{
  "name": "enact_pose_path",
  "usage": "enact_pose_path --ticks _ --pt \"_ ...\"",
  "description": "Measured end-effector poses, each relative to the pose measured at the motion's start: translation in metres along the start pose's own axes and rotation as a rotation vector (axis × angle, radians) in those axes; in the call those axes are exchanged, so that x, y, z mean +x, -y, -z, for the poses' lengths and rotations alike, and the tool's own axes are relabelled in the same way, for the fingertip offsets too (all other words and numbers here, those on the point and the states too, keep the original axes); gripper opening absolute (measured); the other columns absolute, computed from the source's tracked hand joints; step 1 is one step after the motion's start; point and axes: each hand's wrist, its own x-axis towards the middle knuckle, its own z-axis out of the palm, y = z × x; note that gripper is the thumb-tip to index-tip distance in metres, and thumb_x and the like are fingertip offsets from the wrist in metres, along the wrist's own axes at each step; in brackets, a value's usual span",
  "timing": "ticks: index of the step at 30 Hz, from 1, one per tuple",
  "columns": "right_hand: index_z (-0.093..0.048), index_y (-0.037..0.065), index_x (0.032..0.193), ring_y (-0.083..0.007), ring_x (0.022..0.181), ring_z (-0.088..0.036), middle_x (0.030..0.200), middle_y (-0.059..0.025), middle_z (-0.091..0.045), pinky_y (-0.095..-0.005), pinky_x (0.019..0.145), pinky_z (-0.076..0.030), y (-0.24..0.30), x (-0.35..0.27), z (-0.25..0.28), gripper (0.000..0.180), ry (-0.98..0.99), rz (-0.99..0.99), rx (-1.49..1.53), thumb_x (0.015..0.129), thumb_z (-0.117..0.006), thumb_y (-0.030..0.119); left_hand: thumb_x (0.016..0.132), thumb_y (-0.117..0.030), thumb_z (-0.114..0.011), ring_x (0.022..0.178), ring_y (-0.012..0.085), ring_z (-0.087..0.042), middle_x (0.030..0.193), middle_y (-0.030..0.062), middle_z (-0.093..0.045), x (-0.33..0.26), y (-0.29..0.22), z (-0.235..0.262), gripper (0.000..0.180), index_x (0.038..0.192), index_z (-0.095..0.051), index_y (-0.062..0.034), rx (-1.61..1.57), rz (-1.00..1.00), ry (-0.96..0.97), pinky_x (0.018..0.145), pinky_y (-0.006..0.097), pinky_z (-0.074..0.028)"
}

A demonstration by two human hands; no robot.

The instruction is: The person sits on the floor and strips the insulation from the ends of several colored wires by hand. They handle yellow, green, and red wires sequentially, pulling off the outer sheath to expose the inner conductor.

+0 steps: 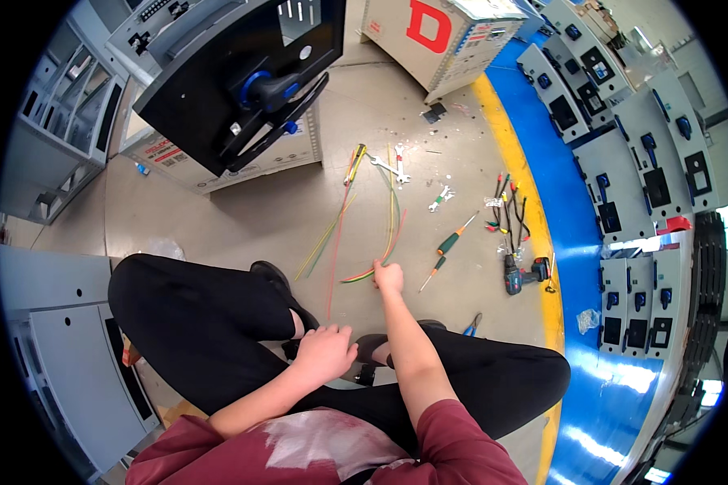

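I am seated low, knees apart, over a pale floor (251, 230). My right hand (388, 276) is closed, thumb and fingers together, on a thin bunch of coloured wires (357, 277), red, green and yellow among them. The bunch is in front of me, between my feet and the tools; its short ends project left of the grip and its longer run curves away beyond it. My left hand (325, 353) is half curled, back upward, near my left shoe (279, 289); the palm is hidden, so I cannot tell whether it holds anything.

Loose wires (332, 257) lie apart, left of the gripped bunch. Beyond are a yellow-and-black tool (353, 164) and metal wrenches (391, 168). To the right lie two green-and-orange screwdrivers (450, 242), a cordless drill (515, 279) and black cables (506, 212) with coloured ends. Blue-handled pliers (473, 326) lie near my right knee. A yellow line (552, 315) borders the blue floor strip (576, 275).
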Motion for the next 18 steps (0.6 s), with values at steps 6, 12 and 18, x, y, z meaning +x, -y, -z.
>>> enact_pose_path --ticks 6,12,18 --pt "-0.073 -0.002 0.088 -0.0178 0.057 -0.069 0.068 -0.0099 -0.070 -0.0334 0.055 -0.056 0.016 -0.002 0.009 0.031 0.072 0.028 0.012 0.091 -0.066 0.028 0.094 -0.033 -0.061 0.097 0.0367 -0.068 0.102 0.0183 -0.069 0.011 0.002 0.004 0.034 0.110 -0.065 -0.0033 -0.052 0.042 0.101 0.088 0.048 -0.053" --pt "-0.068 -0.004 0.105 -0.0152 0.069 -0.067 0.083 -0.0081 -0.069 -0.0293 0.063 -0.056 0.026 -0.011 0.060 0.020 0.400 -0.041 0.634 0.097 -0.065 0.015 0.095 -0.030 -0.061 0.109 0.0375 -0.062 0.110 0.0210 -0.065 0.039 -0.004 0.023 0.038 0.121 -0.062 -0.0013 -0.257 0.046 -0.152 0.094 0.048 -0.050" --pt "-0.066 -0.003 0.113 -0.0159 0.079 -0.066 0.092 -0.0087 -0.070 -0.0298 0.073 -0.056 0.088 -0.112 0.145 0.021 0.663 0.159 0.876 0.101 -0.063 0.014 0.100 -0.031 -0.056 0.101 0.0393 -0.061 0.101 0.0196 -0.065 0.057 -0.004 0.024 0.039 0.122 -0.060 0.0017 -0.421 0.132 -0.466 0.090 0.049 -0.050"
